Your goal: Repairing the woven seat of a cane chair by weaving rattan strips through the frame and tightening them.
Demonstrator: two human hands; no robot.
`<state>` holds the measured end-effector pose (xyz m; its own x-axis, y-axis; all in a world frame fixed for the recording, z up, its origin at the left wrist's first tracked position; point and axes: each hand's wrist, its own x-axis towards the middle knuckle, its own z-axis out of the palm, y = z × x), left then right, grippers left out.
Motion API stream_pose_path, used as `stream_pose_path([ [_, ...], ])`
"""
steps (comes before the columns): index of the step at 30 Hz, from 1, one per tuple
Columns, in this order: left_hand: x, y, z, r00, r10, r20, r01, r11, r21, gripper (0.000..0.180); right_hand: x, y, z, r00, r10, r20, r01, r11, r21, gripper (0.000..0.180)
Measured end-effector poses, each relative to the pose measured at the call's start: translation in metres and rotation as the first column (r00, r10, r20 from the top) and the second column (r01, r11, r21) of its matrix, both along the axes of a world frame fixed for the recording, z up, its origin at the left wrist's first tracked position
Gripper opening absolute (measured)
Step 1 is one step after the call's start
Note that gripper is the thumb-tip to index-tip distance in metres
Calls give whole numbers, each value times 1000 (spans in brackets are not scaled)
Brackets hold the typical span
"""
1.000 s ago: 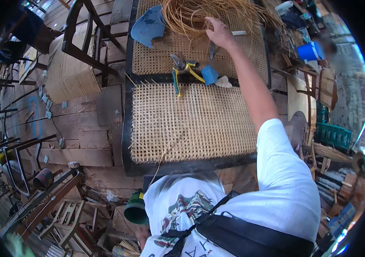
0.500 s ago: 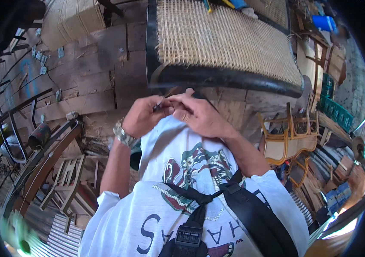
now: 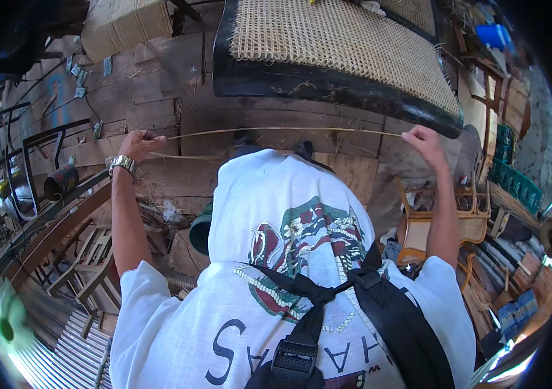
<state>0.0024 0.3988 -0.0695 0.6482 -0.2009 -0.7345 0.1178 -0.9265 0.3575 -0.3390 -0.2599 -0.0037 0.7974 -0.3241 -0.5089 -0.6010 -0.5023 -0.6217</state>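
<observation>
A thin, pale cane strip (image 3: 282,128) stretches sideways between my two hands, bowed slightly upward in the middle. My left hand (image 3: 138,145), below which a metal wristwatch (image 3: 122,166) sits, pinches its left end. The other end is pinched in my right hand (image 3: 423,142). A second length of strip (image 3: 188,156) trails from my left hand toward my middle. Beyond the strip lies a dark-framed panel of woven cane webbing (image 3: 334,48), and neither hand touches it. My right hand is near the frame's lower right corner.
Cardboard-covered floor (image 3: 133,107) spreads ahead, with a cardboard box (image 3: 127,26) at the far left. Wooden chair frames (image 3: 444,220) stand at right, near green crates (image 3: 512,175). At left are a metal can (image 3: 62,181), a wooden beam (image 3: 55,227) and a slatted chair frame (image 3: 91,266).
My hands, close together in front of my chest before, have spread wide apart, drawing the cane strip out between them. The view has shifted slightly.
</observation>
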Motion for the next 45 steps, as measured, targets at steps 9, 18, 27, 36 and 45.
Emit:
stream_pose_path([
  [9, -33, -37, 18, 951, -194, 239, 162, 976, 147, 42, -123, -141, -35, 931, -315, -184, 43, 596, -802, 32],
  [18, -103, -130, 44, 992, -55, 110, 87, 945, -314, 34, 3, 75, -26, 979, -90, 184, 83, 996, 44, 43],
  [27, -129, -191, 69, 994, -66, 92, 105, 839, -533, 29, 79, 218, 18, 955, 175, 240, -272, 840, 469, 26],
  [36, -72, -90, 26, 981, 191, -23, -179, 866, -466, 36, 19, 116, 22, 999, 40, 28, -48, 881, 470, 17],
  [45, -50, -34, -24, 508, -38, 861, -128, 985, 119, 48, 48, 136, 18, 992, 112, -53, -53, 767, 639, 17],
])
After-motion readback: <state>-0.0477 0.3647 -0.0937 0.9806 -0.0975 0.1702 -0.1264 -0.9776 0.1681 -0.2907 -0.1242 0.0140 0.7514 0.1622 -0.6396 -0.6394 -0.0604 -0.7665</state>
